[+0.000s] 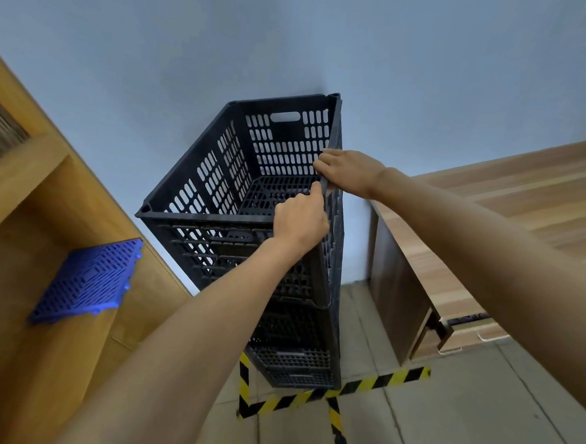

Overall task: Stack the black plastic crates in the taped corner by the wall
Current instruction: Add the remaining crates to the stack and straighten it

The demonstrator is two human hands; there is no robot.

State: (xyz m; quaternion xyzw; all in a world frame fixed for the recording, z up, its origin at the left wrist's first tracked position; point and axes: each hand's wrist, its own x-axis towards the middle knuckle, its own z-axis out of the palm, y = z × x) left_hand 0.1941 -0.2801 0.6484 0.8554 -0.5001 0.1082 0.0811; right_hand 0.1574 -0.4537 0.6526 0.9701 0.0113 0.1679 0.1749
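Both forearms are bare to the frame edge, with no sleeves, and the left hand [300, 218] and right hand [347, 172] wear no gloves, rings or watch

The stacked crates [252, 192] are black, their walls pierced with rows of oval slots and their bases with a fine grid. Yellow-and-black diagonal striped tape [371, 383] marks the pale grey floor [461, 417], against a light blue wall [192, 46]. A bright blue slotted panel [88, 280] lies on the honey-yellow wood shelf [31, 208], and the desk [523, 206] shows pale brown streaked woodgrain.
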